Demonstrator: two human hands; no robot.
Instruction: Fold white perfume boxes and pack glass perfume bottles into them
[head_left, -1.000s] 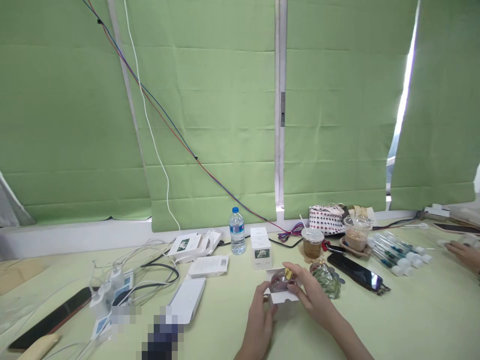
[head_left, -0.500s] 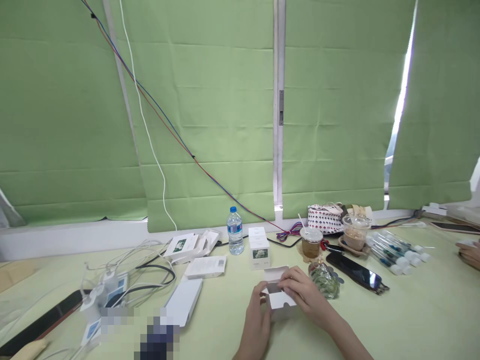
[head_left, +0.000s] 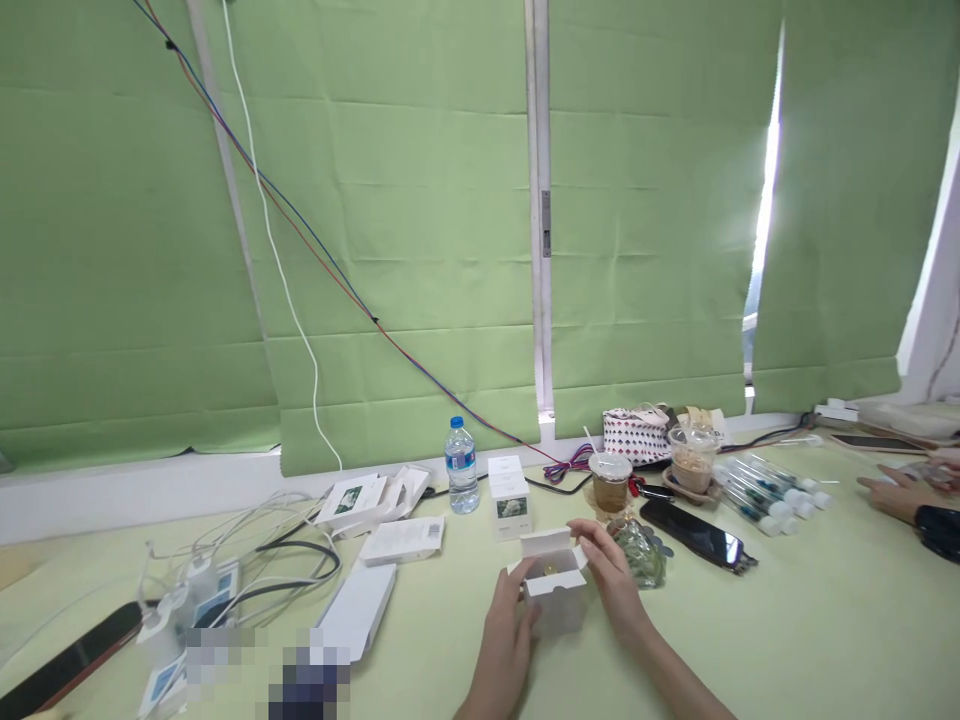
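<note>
A small white cardboard box (head_left: 556,607) stands on the table in front of me with its lid flap raised. Something small and yellowish (head_left: 550,569) shows inside it. My left hand (head_left: 504,630) grips the box's left side, thumb low on the front and fingers at the top edge. At the right side flap, my right hand (head_left: 611,580) has its fingers stretched out, touching or very near the flap; its thumb is hidden. A clear bag of green leafy stuff (head_left: 641,556) lies just beyond that hand. Behind the open box stand white boxes in a row (head_left: 511,507) with a picture on the front.
A water bottle (head_left: 462,470), lidded drink cup (head_left: 610,486) and second cup (head_left: 691,460) stand at the back. A black phone (head_left: 694,530) and clear tubes (head_left: 769,490) lie right. Flat white packs (head_left: 403,538) and tangled cables (head_left: 300,560) are left. Another person's hand (head_left: 896,495) is far right.
My right hand has drawn back from the box opening to its right side. The lid flap stands higher, and the yellowish thing inside is now visible. The view has turned slightly right.
</note>
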